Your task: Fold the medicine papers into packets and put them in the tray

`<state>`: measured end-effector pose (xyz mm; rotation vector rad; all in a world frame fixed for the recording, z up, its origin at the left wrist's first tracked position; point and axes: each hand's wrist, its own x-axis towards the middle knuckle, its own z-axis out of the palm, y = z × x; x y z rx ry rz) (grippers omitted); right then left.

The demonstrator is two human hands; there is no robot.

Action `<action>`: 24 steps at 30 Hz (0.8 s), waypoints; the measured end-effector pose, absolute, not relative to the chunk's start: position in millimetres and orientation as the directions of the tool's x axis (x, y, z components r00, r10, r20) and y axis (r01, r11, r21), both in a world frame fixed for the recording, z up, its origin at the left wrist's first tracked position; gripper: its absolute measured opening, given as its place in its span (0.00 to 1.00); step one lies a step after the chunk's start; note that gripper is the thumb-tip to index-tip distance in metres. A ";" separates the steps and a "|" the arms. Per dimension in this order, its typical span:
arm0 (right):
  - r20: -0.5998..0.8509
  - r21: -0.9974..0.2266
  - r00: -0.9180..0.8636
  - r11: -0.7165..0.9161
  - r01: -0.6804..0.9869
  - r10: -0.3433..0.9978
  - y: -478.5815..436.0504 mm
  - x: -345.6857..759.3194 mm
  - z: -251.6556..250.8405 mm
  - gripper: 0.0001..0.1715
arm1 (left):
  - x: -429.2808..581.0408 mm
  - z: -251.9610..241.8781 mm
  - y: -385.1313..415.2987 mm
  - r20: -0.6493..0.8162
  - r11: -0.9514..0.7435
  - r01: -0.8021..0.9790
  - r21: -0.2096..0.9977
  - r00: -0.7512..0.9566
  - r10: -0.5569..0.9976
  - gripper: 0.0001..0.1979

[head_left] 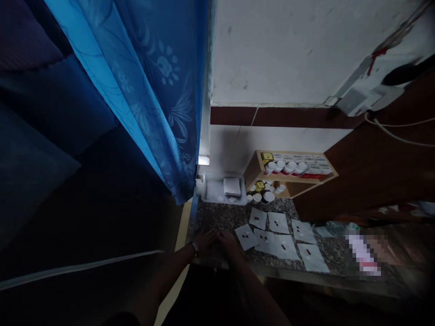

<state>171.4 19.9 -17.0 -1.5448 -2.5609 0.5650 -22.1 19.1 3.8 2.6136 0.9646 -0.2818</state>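
My left hand [205, 241], with a band at its wrist, rests on the speckled counter [217, 215] near its front edge. Close beside it lies my right hand [228, 243], the fingertips of the two almost meeting. The fingers of both look stretched out over the counter, though the light is dim; I see nothing held. Right of my right hand several white paper squares [250, 244] are laid out in rough rows. Small dark red and pale pills [284, 247] sit on them. A clear plastic tray [212, 192] behind my hands holds a stack of white paper squares [232, 186].
A wooden shelf [253, 170] against the wall holds white-capped bottles [288, 168] and small boxes. More bottles [268, 197] stand below it. A blue curtain [170, 113] hangs at the left. Cables [397, 138] run from a wall socket at the right.
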 end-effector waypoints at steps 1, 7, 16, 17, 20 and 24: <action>-0.130 -0.361 -0.468 0.398 0.844 0.874 19.8 172.9 -16.0 0.18 | -23.1 6.4 20.5 -0.294 -0.719 0.649 0.249 0.758 0.583 0.35; -0.277 -0.414 -0.309 0.177 0.893 0.910 21.1 177.5 -8.8 0.16 | -24.9 2.2 19.9 -0.314 -0.722 0.653 0.227 0.751 0.581 0.35; -0.282 -0.281 -0.176 0.094 0.955 0.943 12.3 175.3 -12.0 0.10 | -23.5 -10.3 16.8 -0.301 -0.717 0.664 0.213 0.743 0.598 0.36; -0.257 -0.277 -0.179 0.105 0.955 0.950 12.2 175.4 -12.4 0.10 | -23.3 -8.9 17.1 -0.300 -0.720 0.659 0.215 0.746 0.594 0.35; -0.156 -0.287 -0.270 0.218 0.933 0.950 14.7 177.4 -14.1 0.15 | -22.7 -6.1 17.7 -0.312 -0.713 0.665 0.222 0.742 0.594 0.36; -0.056 -0.303 -0.540 0.501 0.810 0.840 17.5 183.4 -21.9 0.23 | -22.4 -5.9 17.9 -0.321 -0.695 0.676 0.246 0.733 0.599 0.37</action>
